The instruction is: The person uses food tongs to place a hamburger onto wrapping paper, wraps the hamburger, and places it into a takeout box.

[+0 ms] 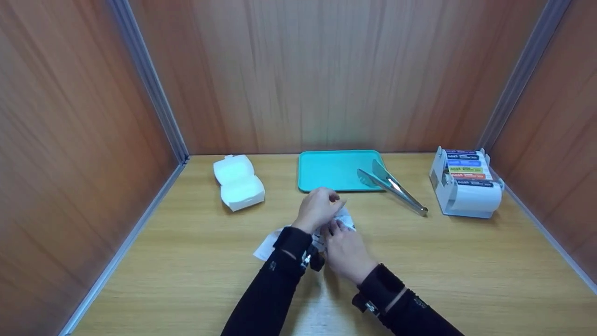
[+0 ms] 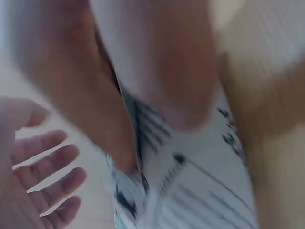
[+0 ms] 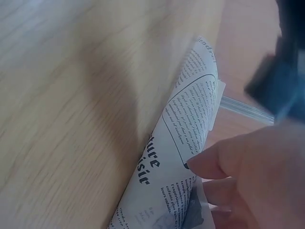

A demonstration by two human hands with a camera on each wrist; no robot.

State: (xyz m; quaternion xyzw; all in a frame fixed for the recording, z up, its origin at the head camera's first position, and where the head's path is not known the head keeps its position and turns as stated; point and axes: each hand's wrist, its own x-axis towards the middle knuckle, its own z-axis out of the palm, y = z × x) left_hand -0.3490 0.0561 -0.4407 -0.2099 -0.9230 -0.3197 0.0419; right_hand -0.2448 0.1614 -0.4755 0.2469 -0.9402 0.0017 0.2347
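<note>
In the head view, a sheet of printed wrapping paper [image 1: 267, 246] lies beneath and between the two hands. My right hand [image 1: 349, 254] pinches its folded edge; in the right wrist view the thumb [image 3: 209, 160] presses the outside of the newsprint-patterned paper [image 3: 178, 129] while other fingers sit behind the edge. Above the far end of the sheet is my left hand [image 1: 318, 209]. Its fingers [image 2: 52, 164] are loosely bent and hold nothing in the left wrist view, where large blurred fingers grip the paper [image 2: 200, 186]. Much of the sheet is hidden by the hands.
An open white clamshell box [image 1: 242, 191] stands at the back left. Metal tongs [image 1: 401, 193] rest partly on a turquoise tray [image 1: 326, 170] at the back. On the right sits a white dispenser [image 1: 473, 198] with coloured labels. Wooden panels [image 1: 336, 74] enclose the table.
</note>
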